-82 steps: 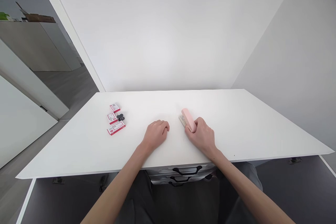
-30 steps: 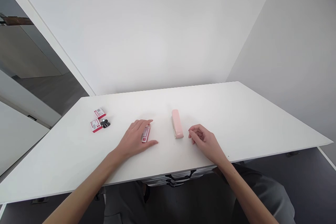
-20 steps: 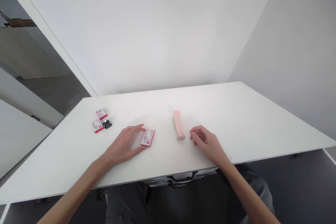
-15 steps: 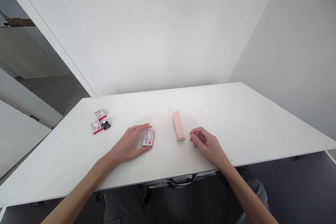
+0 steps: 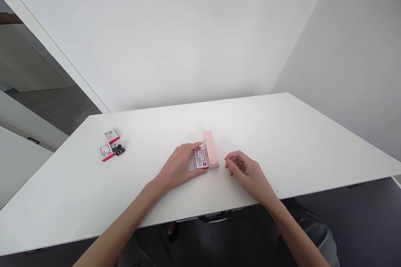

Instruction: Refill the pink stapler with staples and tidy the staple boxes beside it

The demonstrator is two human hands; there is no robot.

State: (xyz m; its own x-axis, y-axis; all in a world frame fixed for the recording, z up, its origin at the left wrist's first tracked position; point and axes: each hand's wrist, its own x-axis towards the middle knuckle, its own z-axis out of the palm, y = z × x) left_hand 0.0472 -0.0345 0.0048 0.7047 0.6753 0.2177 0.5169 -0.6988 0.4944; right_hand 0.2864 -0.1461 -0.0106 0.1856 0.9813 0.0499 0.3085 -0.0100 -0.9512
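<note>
Nearest us, below the table (image 5: 266, 133), we have a drawer handle (image 5: 214, 218) and a grey trouser leg (image 5: 322, 233). Above the edge, our right hand (image 5: 246, 169) rests loosely curled on the table, thumb and fingertips close together, pinching nothing that we can see; it lies just to the right of the stapler, apart from it. Our left hand (image 5: 178, 164) has a box (image 5: 201, 158) pinched between thumb and fingers, thumb along the near edge, fingers at the far one. The box lies flat, label up, by the left side of the pink stapler (image 5: 211, 150); whether the two touch we cannot quite tell. We judge the step in hand to be placing the box beside the stapler. The next move, as we see it, calls for spreading thumb and fingers evenly, so the box stays square and the stapler is not nudged. Farther left sit a red-edged box (image 5: 106, 151), small black pieces (image 5: 119, 150) and another carton (image 5: 112, 135), with the wall (image 5: 188, 29) behind.
</note>
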